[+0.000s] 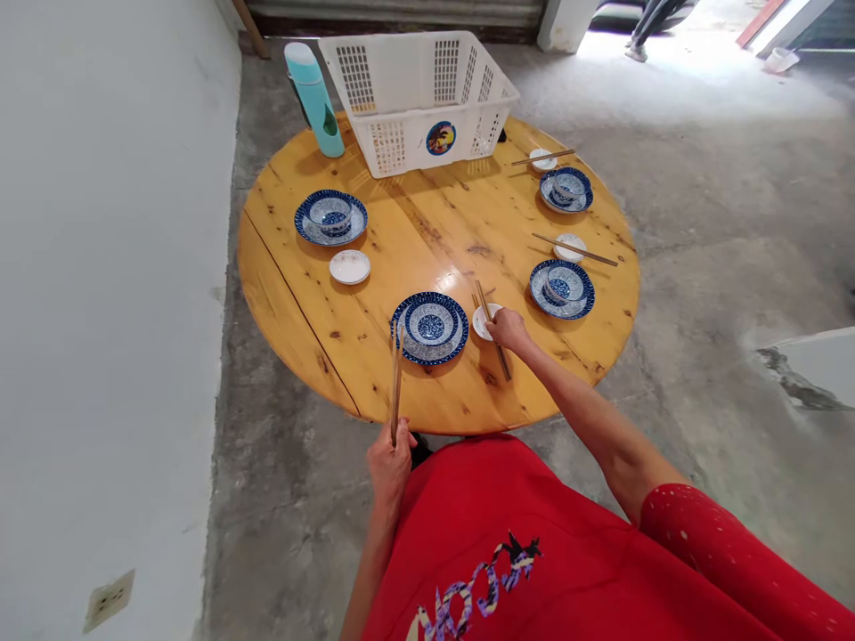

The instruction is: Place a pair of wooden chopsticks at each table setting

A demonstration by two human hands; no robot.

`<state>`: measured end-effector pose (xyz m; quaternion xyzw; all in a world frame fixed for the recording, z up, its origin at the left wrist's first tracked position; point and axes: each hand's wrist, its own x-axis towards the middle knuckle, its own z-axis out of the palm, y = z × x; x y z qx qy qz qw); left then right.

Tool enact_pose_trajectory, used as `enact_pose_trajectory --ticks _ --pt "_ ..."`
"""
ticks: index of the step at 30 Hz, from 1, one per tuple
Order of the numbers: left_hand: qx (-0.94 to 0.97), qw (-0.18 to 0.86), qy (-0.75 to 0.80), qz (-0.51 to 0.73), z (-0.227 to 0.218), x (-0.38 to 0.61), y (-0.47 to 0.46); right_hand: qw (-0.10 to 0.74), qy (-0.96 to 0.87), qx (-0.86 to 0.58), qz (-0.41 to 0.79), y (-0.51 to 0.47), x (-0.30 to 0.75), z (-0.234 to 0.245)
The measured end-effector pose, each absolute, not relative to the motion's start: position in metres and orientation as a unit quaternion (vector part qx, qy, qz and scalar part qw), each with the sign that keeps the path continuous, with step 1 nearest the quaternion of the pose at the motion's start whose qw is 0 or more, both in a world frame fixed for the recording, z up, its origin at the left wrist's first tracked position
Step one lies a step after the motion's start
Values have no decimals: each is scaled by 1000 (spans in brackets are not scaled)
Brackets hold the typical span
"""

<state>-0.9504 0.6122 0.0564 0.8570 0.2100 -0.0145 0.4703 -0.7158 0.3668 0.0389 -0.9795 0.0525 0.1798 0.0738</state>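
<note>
Left hand: clenched round an upright pair of wooden chopsticks, tips pointing up, held just off the worktop edge at 6 o'clock.
Right hand: fingers down at about 5 o'clock on the worktop, on a second pair of wooden chopsticks lying across a small white saucer; grip or plain touch, cannot tell.
Nearest setting: blue-and-white plate with a smaller dish inside, 6 o'clock, just beside the saucer and between the hands.
Other settings: blue-and-white plates with bowls at 2, 4 and 9 to 10 o'clock; white saucers at 1 to 2, 3 and 9 o'clock, first two with chopsticks on them.
Worktop: round, pine-coloured wood.
Back edge: white plastic basket at 12 o'clock, teal bottle at 11.
Around: concrete floor, white wall at 9 o'clock, another person's legs far off at 1 o'clock.
Hidden: right hand covers the middle of its chopsticks and part of the saucer; left fingers hide the lower stick ends; dark shape under the worktop edge unclear.
</note>
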Motion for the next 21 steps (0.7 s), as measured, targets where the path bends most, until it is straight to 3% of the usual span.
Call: enact_pose_trajectory --ticks 6,9,12,14,16,21 --pt "845 487 221 -13 56 -952 613 81 56 -986 137 365 -722 58" --pt "828 513 226 -21 63 -950 612 133 48 -986 89 372 -739 77" --pt "766 597 230 -60 73 -944 605 332 -9 -934 132 392 -772 93" --pt "703 669 220 -101 80 -941 597 511 -47 -829 223 411 -797 98" --pt "653 719 195 -139 85 -938 587 629 -66 -717 294 426 -817 99" --pt "592 762 157 -211 91 -936 563 735 -27 -592 329 433 -836 94"
